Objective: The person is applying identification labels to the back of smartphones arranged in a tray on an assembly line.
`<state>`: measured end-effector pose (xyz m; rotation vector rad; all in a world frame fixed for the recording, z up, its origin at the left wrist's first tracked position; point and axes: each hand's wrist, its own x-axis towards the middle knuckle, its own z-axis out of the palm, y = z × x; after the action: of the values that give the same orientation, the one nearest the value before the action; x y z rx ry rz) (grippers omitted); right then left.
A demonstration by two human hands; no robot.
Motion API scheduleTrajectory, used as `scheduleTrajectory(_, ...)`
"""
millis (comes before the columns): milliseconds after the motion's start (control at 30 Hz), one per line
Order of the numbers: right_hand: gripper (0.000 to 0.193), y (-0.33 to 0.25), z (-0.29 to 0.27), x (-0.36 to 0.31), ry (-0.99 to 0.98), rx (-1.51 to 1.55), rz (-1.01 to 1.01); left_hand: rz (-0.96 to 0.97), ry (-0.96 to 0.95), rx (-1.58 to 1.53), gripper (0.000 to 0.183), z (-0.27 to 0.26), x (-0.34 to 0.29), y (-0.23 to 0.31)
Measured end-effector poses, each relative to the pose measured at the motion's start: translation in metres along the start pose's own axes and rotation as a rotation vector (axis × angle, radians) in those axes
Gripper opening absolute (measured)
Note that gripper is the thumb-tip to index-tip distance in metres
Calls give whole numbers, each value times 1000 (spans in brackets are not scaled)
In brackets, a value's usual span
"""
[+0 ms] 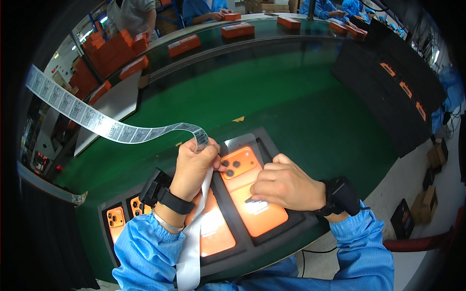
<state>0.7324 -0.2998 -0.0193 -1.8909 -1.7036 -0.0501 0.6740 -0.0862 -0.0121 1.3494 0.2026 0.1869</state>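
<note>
Left hand [194,162] gripping label strip [121,132]; right hand [286,184] over orange phone [242,194].

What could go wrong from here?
The white tail of the label strip hangs across the middle orange phone; it might snag or drag there.

The left hand grips the strip with its fingers right by the camera lenses of the rightmost orange phone, so a smudge or scratch is possible.

The right hand curls over that phone, perhaps nudging it out of line.
</note>
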Motion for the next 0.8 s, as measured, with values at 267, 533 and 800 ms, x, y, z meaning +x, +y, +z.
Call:
scheduleTrajectory(267,21,-12,-6,-1,-30,-157,-52,-40,10,-29,8,2,2,-2)
scheduleTrajectory(533,25,-26,-6,5,84,-517,44,-37,-18,-56,5,3,3,-3)
scheduleTrajectory(800,38,-17,-2,4,73,-702,85,-9,0,-55,6,3,7,-6)
